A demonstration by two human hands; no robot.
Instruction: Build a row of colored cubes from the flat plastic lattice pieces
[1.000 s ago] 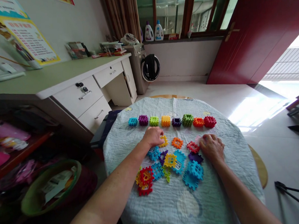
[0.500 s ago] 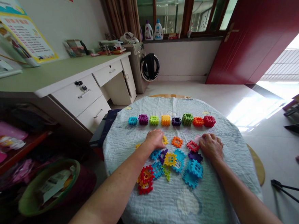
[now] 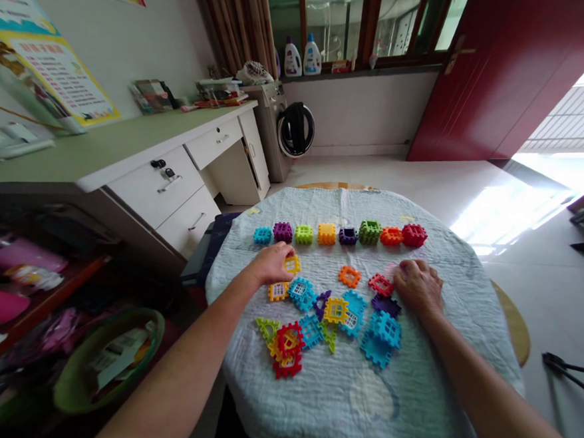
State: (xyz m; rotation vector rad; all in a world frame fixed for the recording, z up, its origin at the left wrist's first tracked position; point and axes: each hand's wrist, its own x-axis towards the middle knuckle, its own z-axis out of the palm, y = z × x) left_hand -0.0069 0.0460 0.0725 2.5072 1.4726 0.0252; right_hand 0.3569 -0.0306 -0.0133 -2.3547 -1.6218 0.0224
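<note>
My left hand (image 3: pixel 274 263) pinches a yellow window-patterned building block piece (image 3: pixel 292 264) at the left of the round table. Just below it lie another yellow window piece (image 3: pixel 278 291) and a blue piece (image 3: pixel 302 293). My right hand (image 3: pixel 419 289) rests on the cloth with its fingers loosely bent and holds nothing visible. Beside its thumb are a red frame piece (image 3: pixel 380 285) and a dark purple piece (image 3: pixel 385 305). An orange frame piece (image 3: pixel 349 276) lies between the hands. Nearer me, a red window piece (image 3: pixel 290 339) and blue pieces (image 3: pixel 388 329) lie in loose heaps.
Several assembled block cubes, among them a yellow cube (image 3: pixel 326 234) and a red cube (image 3: pixel 414 235), form a row across the far side. A pale blue cloth (image 3: pixel 428 376) covers the table. A desk (image 3: pixel 131 147) stands left, a black tripod leg (image 3: pixel 582 369) right.
My left hand has moved left and slightly away from me, carrying the yellow window piece out of the middle. My right hand stays in about the same place on the cloth.
</note>
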